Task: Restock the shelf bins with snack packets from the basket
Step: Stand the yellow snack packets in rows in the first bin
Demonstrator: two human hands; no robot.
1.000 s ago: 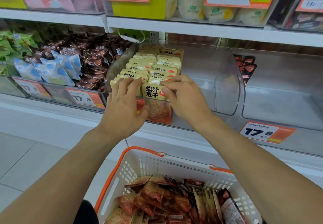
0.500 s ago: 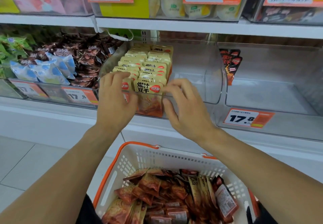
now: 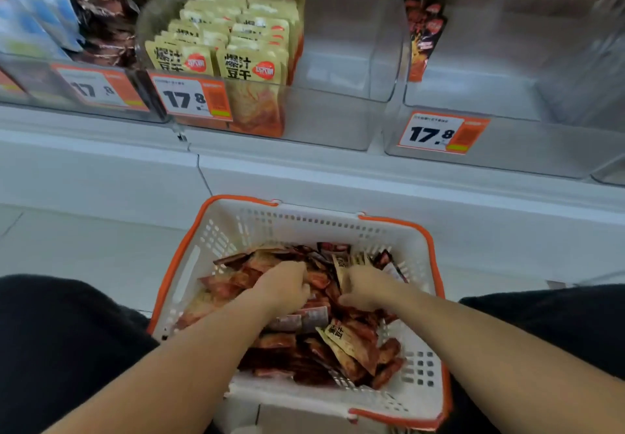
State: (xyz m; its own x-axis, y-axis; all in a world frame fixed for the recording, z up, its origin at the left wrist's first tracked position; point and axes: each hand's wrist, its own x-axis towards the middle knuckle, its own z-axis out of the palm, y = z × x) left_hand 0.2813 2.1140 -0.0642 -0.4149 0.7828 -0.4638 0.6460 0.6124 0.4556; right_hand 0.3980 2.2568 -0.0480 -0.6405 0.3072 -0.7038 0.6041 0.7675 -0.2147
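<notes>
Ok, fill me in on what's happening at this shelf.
A person is restocking. Both hands are down in the white basket with the orange rim, the left hand and right hand digging among the reddish snack packets. On the shelf, the clear bin holds two rows of yellow packets on its left side; its right side has room.

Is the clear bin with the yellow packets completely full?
No, the yellow snack packets fill only the left part of the clear plastic bin.

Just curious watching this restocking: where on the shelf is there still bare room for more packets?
Free: the right part of the middle bin, beside the yellow packets, and most of the right bin. Crowded: the brown wrappers at left.
</notes>
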